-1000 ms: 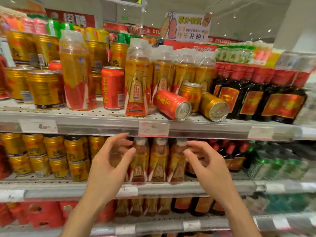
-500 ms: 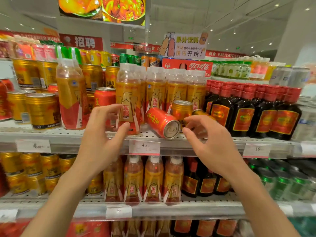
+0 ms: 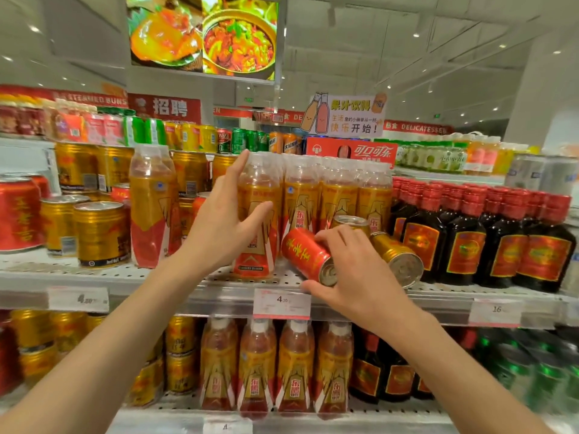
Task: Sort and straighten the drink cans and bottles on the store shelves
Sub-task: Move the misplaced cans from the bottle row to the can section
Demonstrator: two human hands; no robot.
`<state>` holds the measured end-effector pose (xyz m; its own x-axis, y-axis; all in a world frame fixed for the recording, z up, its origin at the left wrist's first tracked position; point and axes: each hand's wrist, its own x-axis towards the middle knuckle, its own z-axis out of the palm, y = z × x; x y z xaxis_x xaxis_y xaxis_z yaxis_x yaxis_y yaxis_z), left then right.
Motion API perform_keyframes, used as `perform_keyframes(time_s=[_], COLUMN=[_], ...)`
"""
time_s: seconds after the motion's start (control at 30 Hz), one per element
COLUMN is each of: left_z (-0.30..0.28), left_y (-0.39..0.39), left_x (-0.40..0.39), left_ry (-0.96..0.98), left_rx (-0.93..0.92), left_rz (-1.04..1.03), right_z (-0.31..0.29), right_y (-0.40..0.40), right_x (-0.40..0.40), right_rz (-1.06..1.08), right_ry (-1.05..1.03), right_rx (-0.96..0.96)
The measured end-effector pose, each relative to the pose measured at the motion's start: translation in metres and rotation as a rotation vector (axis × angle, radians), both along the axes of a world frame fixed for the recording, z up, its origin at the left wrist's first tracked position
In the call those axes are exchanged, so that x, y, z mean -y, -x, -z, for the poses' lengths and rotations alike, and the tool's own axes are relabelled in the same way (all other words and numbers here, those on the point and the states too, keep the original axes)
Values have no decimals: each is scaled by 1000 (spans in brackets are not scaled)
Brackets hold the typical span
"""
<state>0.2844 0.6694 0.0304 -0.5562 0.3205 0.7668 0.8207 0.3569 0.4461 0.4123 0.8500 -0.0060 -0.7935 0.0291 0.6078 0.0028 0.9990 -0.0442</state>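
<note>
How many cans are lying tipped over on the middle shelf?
2. A red can lies on its side at the shelf's front edge under the right hand; a gold can lies tipped just right of it. Others may be hidden behind.

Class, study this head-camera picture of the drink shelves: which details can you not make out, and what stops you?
- Head view: whether the right hand has fully closed on the tipped red can; its fingers cover the far side.
- The left hand hides part of the orange bottle label and a red can behind.
- The small print on the price tag is too small.
- The green cans at bottom right are blurred and cut off.
</note>
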Motion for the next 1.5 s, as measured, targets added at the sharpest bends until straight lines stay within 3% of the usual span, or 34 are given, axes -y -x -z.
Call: perform_keyframes(time_s=[0.3,0.67,0.9,1.1,1.27,1.4,1.5], left_z=[10,12,15,14,13,20,21], left_y=[8,9,6,-3,-22,-27,-24], left_x=[0,1,2,-4,-31,-56,-60], left_ry=[-47,-33,-7,-15,163,345,377], left_rx=[-6,0,-24,-298,-589,-573,-557], left_rz=[85,105,63,-212,-140,-113,-138], right_z=[-38,-51,-47,-42,-14,3,7], right_y=[11,57,41,-1,-26,-32,-35], right_x=[-10,-10,-21,-51,-69,-75,-81], right_rz=[-240,-192,-189,3,223,254,226], right_ry=[185,-21,3,-31,-60,-2,71], right_rx=[-95,-2,13,-51,49,41,-17])
